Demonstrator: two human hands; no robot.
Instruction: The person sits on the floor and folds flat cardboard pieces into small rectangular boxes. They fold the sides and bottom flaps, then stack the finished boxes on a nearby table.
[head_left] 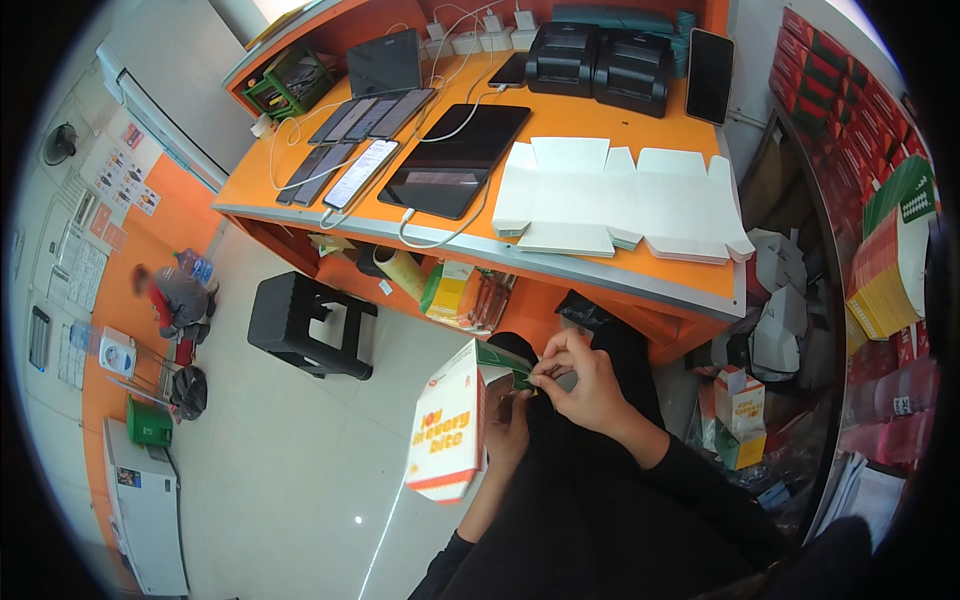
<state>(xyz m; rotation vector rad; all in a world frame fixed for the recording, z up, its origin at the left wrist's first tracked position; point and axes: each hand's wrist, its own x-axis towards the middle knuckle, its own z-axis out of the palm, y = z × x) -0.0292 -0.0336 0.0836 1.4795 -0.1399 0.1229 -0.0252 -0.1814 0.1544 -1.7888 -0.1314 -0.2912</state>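
A white takeaway carton (446, 432) with orange print and a green inner flap is tilted in front of my lap. My left hand (508, 432) grips its right side from below, its fingers partly hidden by the carton. My right hand (585, 385) pinches the green flap at the carton's upper right edge between thumb and fingers. On the near right of the orange desk lies a stack of flat, unfolded white carton blanks (625, 205), their plain side up.
Tablet (455, 165), charging phones (360, 172), cables and two black printers (600, 68) occupy the desk (270, 165). A black stool (300, 325) stands left of my legs. Folded cartons (740, 410) and stacked packaging (890, 270) crowd the right. Far left, a person (180, 300) crouches.
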